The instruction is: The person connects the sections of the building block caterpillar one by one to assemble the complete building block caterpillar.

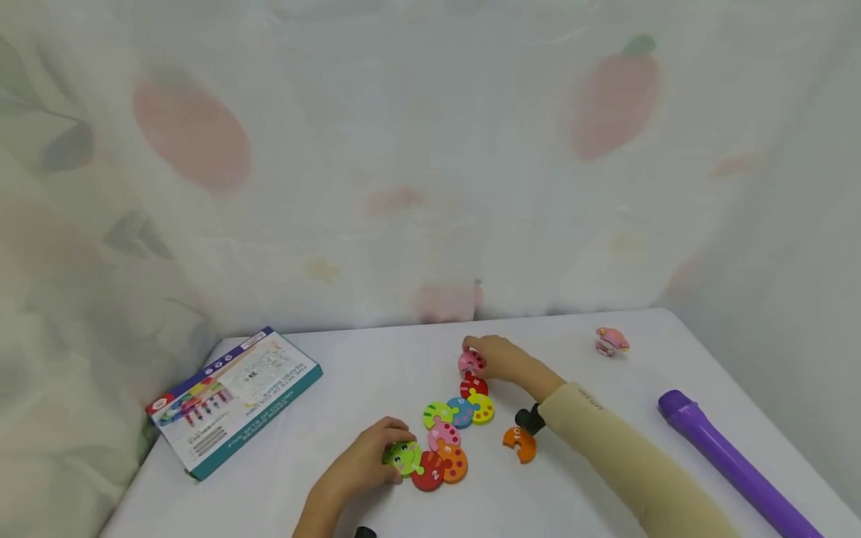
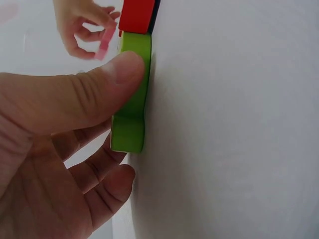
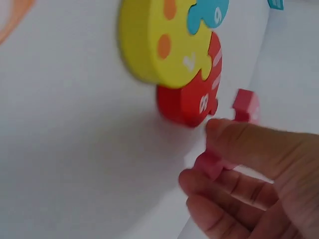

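Observation:
On the white table lies a curving chain of round puzzle pieces that starts with a green smiling caterpillar head (image 1: 405, 457). My left hand (image 1: 366, 456) holds this head, thumb on its near edge and fingers on the far side. Beside the head come a red 2 piece (image 1: 427, 472), an orange 3 piece (image 1: 454, 465) and more pieces, up to a red 8 piece (image 3: 199, 102) joined to a yellow piece (image 3: 172, 50). My right hand (image 1: 503, 359) pinches a pink puzzle piece (image 3: 214, 164) between thumb and fingers, next to the red 8 piece and tilted in the right wrist view.
An orange 10 piece (image 1: 521, 444) lies apart, near the right forearm. To the left rests a flat printed box (image 1: 235, 400). At the right are a small pink toy (image 1: 612, 341) and a long purple stick (image 1: 733, 459). A patterned curtain (image 1: 430, 149) hangs behind the table.

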Tool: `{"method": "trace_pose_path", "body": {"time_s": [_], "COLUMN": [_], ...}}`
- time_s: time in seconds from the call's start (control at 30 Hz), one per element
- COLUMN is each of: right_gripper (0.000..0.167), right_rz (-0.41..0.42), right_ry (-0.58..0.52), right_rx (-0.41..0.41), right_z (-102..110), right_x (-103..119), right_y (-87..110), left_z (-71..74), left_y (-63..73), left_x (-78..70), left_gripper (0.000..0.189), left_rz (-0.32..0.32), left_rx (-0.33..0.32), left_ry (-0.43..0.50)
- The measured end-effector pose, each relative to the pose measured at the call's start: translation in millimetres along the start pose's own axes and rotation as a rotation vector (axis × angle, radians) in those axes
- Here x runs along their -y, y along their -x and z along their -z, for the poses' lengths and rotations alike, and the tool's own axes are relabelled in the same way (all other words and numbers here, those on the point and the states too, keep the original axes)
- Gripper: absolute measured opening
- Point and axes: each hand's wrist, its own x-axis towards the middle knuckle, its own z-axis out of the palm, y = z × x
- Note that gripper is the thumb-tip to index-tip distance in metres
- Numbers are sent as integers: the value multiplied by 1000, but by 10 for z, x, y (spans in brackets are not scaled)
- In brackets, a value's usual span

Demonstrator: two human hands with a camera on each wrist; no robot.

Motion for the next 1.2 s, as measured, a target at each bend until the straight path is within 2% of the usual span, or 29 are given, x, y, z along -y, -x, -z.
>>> {"method": "trace_pose_path", "body": {"time_s": [0.1,0.3,0.47,0.77,0.9,1.07,1.2], "right_gripper": [40,38,40,48,50,49,44], "right_rz": [-7,49,60,58,87,66,8], "right_ry": [78,198,278,372,410,353,235], "right_rx": [44,69,95,112,114,79,12], "right_z": [-9,44,50,-84,-129,-83,24], "right_x": [60,122,156,124,106,90,55], "right_y": [-36,-21,-16,-92,-109,-19,205], "left_z": [-3,4,1,-8,-16,-18,-3], "left_y": [-2,0,-11,0,-5,-9,-3], "left_x": [-24,-44,-34,-9,4,14,4], "left_gripper": [45,45,45,45,44,45,45], "left_rz": [-9,-9,-9,-20,-14,-3,2], "left_rx": [5,2,-3,-10,-12,-6,-1], "left_ry": [5,-8,-13,-5,-7,-2,0]}}
